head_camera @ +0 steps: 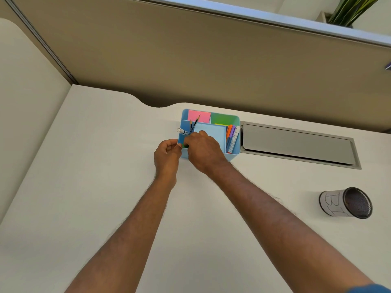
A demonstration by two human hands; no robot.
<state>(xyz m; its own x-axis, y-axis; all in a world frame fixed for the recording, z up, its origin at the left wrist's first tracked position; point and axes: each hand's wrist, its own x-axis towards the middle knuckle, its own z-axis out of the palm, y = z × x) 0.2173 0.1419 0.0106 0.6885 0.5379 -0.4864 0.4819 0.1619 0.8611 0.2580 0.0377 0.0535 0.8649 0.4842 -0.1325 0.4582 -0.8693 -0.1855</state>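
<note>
A light blue desk organizer stands at the far edge of the white desk. It holds pink sticky notes, green sticky notes, two pencils, a white marker in the left slot and several markers in the right slot. My right hand reaches over the organizer's front-left compartment and pinches a small green object, mostly hidden by my fingers. My left hand, fingers curled, holds the organizer's left wall at its front corner.
A black mesh pen cup with a white paper label lies on its side at the right. A grey cable flap is set into the desk right of the organizer. A beige partition closes the back, with a plant beyond.
</note>
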